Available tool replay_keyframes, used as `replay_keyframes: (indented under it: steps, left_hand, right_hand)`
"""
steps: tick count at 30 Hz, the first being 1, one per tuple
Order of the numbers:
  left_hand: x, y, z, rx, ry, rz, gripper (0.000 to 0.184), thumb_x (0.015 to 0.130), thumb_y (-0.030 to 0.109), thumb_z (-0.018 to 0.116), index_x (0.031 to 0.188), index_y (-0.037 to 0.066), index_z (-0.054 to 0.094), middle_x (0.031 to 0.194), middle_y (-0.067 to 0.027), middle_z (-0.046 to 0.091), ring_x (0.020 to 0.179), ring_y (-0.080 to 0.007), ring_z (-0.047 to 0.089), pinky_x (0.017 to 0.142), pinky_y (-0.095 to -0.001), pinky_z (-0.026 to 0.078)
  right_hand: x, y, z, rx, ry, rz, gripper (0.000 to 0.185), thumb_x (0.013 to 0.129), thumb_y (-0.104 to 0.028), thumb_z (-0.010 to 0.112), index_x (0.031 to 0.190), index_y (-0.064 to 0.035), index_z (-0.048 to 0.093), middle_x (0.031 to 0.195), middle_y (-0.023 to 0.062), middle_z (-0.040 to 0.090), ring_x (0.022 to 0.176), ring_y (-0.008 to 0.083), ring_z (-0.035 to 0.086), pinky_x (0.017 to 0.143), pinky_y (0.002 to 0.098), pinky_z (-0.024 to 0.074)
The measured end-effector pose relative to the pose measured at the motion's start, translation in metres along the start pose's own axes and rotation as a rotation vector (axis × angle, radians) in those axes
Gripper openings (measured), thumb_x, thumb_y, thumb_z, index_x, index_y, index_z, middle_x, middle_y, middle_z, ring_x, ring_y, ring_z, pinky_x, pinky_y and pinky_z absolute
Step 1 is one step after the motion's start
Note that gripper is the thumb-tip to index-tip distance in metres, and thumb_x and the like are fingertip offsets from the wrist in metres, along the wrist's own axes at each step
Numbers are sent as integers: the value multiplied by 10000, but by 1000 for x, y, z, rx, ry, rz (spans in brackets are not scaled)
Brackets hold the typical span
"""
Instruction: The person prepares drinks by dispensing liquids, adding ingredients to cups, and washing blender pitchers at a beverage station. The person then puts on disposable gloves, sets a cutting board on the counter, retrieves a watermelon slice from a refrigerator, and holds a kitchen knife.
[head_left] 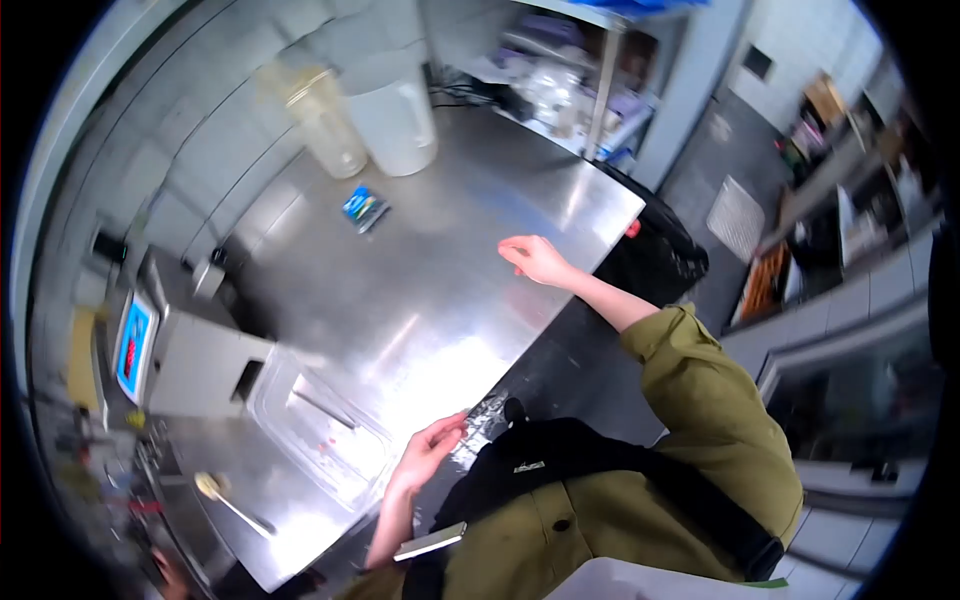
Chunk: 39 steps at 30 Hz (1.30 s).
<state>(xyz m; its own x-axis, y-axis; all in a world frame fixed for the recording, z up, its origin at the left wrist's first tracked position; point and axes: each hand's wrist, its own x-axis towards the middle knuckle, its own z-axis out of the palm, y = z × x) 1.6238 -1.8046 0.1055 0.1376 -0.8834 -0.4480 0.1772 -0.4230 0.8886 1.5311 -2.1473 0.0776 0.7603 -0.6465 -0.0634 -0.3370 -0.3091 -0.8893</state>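
Note:
My right hand hovers over the steel table near its right edge, with the fingers loosely bent and the thumb beneath. Nothing shows in it. Lower down, my left hand is by the table's near edge, fingers stretched out and holding nothing I can see. Beside it on the left lies a clear plastic tub with small reddish bits and a long thin tool in it. A small blue packet rests farther back on the table.
A white jug and a tall clear container stand at the back against the tiled wall. On the left is a machine with a lit blue display. A white-handled brush-like tool lies at lower left. Behind is a loaded shelf.

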Motion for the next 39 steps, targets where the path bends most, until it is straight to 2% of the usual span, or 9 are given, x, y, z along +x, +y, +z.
replay_keyframes:
  steps: [4, 10, 12, 14, 20, 24, 30, 34, 39]
  left_hand:
    - [25, 12, 5, -37, 91, 68, 339, 862, 148, 509, 1179, 35, 473, 1055, -85, 565, 993, -131, 513, 882, -251, 385]
    - [22, -10, 38, -131, 312, 14, 355, 865, 200, 511, 1179, 38, 475, 1065, -58, 558, 993, -119, 506, 874, -248, 388]
    - [21, 2, 51, -120, 367, -72, 367, 870, 204, 500, 1194, 36, 457, 1105, -75, 533, 976, -120, 509, 870, -245, 384]
    - [27, 1, 59, -276, 345, -70, 352, 870, 190, 501, 1182, 31, 468, 1082, -75, 548, 958, -123, 518, 858, -241, 387]
    - [68, 10, 49, 69, 542, -52, 292, 866, 147, 502, 1129, 20, 516, 956, -62, 596, 880, -116, 537, 804, -228, 400]
    - [142, 51, 58, -169, 455, 52, 252, 873, 115, 479, 1094, 9, 536, 952, -71, 592, 900, -136, 545, 817, -243, 404]
    - [273, 117, 80, 260, 272, 244, 294, 802, 107, 572, 1080, 17, 537, 1015, -111, 567, 902, -187, 552, 800, -271, 422]
    - [320, 168, 81, 416, 300, 292, 309, 797, 134, 579, 1083, 26, 535, 1015, -122, 562, 909, -214, 550, 795, -284, 423]
    - [356, 178, 67, 331, 291, 266, 306, 799, 147, 574, 1078, 28, 534, 1012, -135, 555, 895, -242, 550, 784, -298, 426]
  right_hand:
    - [43, 38, -11, 67, -151, 1, 418, 821, -231, 563, 1170, -27, 455, 926, 74, 569, 640, 95, 537, 551, 243, 483]
    - [98, 64, -9, 27, -270, 12, 267, 839, -212, 530, 1013, -15, 574, 797, 45, 600, 540, 90, 544, 473, 216, 452]
    - [111, 55, -4, -11, -280, -126, 271, 840, -226, 530, 1015, -24, 577, 790, 29, 597, 557, 80, 536, 488, 222, 453]
    - [130, 63, -6, -332, -3, -575, 273, 803, -259, 553, 936, -22, 577, 735, 108, 582, 673, 238, 569, 594, 333, 450]
    - [170, 59, -114, -441, 519, -377, 193, 791, -255, 548, 797, -64, 530, 747, 117, 566, 688, 329, 556, 597, 436, 434]
    - [271, 75, -176, -416, 613, -27, 173, 779, -259, 546, 777, -89, 578, 788, 129, 589, 729, 314, 573, 631, 413, 454]
    - [427, 137, -227, -860, 906, -153, 111, 739, -187, 540, 780, -91, 577, 833, 86, 576, 788, 274, 570, 636, 391, 470]
    - [472, 136, -272, -1141, 803, 158, 219, 754, -156, 489, 933, -77, 588, 987, 105, 570, 995, 245, 502, 827, 357, 398]
    - [479, 104, -306, -924, 620, 429, 307, 749, -206, 494, 1021, -97, 587, 1127, 114, 518, 1059, 258, 468, 850, 472, 345]
